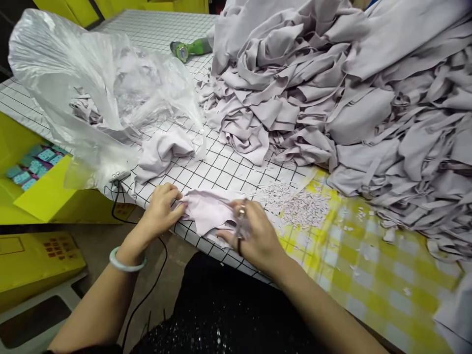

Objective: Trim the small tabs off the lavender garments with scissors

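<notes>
A small pale lilac fabric piece (212, 210) lies at the table's near edge between my hands. My left hand (162, 209), with a pale bangle at the wrist, pinches its left end between thumb and fingers. At the right end my right hand (256, 236) is closed around a small dark metal tool that looks like thread snips (241, 228); motion blurs the blades. Part of the fabric reaches under those fingers, and I cannot tell if they grip it too. Just beyond my left hand sits a crumpled fabric piece (162, 152).
A large heap of lilac fabric (313, 88) covers the back right. Tiny clippings (304, 204) lie near a yellow checked cloth (387, 280). A clear plastic bag (99, 83) stands left, with a green-handled tool (191, 48) behind. A black cable (162, 265) hangs over the edge.
</notes>
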Motion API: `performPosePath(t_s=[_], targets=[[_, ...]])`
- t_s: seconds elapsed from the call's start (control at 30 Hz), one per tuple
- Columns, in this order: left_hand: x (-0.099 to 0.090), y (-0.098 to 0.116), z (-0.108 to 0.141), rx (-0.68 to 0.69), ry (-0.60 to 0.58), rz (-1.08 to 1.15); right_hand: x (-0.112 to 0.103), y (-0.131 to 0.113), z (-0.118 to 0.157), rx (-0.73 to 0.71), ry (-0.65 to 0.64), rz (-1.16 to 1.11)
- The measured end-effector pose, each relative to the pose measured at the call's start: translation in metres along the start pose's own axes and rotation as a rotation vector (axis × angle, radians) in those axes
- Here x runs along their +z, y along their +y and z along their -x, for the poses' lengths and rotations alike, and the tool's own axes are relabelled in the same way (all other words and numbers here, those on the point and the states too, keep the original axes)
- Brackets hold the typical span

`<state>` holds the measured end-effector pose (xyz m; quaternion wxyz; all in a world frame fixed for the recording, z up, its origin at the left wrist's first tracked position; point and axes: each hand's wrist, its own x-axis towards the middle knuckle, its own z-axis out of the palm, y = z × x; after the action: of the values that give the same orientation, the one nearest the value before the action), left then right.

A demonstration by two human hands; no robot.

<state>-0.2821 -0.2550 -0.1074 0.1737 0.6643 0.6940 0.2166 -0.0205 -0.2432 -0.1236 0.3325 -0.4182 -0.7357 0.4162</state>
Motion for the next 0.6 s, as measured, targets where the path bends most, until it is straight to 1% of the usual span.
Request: performPosePath(t_s=[0.03, 0.07, 0.1, 0.17, 0.2, 0.23, 0.27, 0.33, 0.4, 0.43, 0.5, 0.6], targets=[[-0.004, 0.006, -0.004, 0.063, -0.008, 0.118, 0.013, -0.006, -0.013, -0.027, -0.011, -0.038], [-0.008, 0.015, -0.009, 0.132, -0.005, 0.252, 0.024, -0.01, -0.025, -0.022, -0.01, -0.086], [-0.012, 0.025, -0.013, 0.195, -0.01, 0.386, 0.032, -0.012, -0.038, 0.015, 0.001, -0.149], [-0.018, 0.042, -0.022, 0.277, -0.053, 0.613, 0.037, -0.01, -0.059, 0.13, 0.05, -0.306], [-0.019, 0.045, -0.025, 0.283, -0.068, 0.684, 0.035, -0.007, -0.068, 0.182, 0.084, -0.382], [-0.017, 0.044, -0.028, 0.256, -0.063, 0.72, 0.031, -0.002, -0.075, 0.223, 0.122, -0.446], [-0.013, 0.038, -0.029, 0.198, -0.027, 0.722, 0.026, 0.004, -0.08, 0.252, 0.159, -0.495], [0.002, 0.022, -0.028, 0.032, 0.059, 0.661, 0.013, 0.013, -0.085, 0.291, 0.207, -0.56], [0.02, 0.009, -0.023, -0.095, 0.061, 0.63, 0.001, 0.018, -0.088, 0.314, 0.226, -0.621], [0.029, 0.006, -0.02, -0.115, 0.036, 0.651, -0.004, 0.017, -0.089, 0.316, 0.228, -0.657], [0.044, 0.009, -0.015, -0.064, -0.052, 0.748, -0.012, 0.008, -0.092, 0.297, 0.223, -0.727], [0.055, 0.027, -0.011, 0.117, -0.253, 0.89, -0.023, -0.015, -0.099, 0.227, 0.169, -0.749]])
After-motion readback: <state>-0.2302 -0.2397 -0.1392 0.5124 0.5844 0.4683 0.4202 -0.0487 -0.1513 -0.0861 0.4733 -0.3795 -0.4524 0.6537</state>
